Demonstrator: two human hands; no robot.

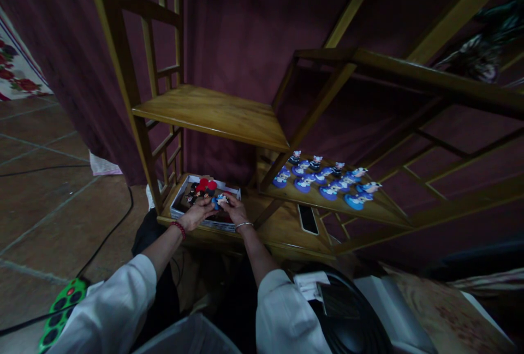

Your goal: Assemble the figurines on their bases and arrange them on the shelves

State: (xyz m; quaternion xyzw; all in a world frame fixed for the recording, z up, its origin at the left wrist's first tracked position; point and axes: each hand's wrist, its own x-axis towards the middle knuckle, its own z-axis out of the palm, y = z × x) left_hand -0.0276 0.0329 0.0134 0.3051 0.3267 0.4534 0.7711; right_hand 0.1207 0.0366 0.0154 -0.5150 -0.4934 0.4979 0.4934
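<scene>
Between my two hands is a small blue and white figurine (220,201), held just above the front of a shallow white box (178,201). My left hand (200,214) has its fingers closed on the figurine's left side. From the right, my right hand (234,211) grips it as well, so both hands share it. Inside the box lie several figurines with red and black parts (203,187), partly covered by my hands. On the raised shelf to the right stand several purple and blue figurines (305,182) in rows, with small black-and-white figurines (315,162) behind them.
A wooden shelf unit (213,117) surrounds the work, its upper board above the box. A phone (308,219) lies on the lower board. At lower right is a black round object (352,321); at lower left, a green power strip (61,313) with cables on the tiles.
</scene>
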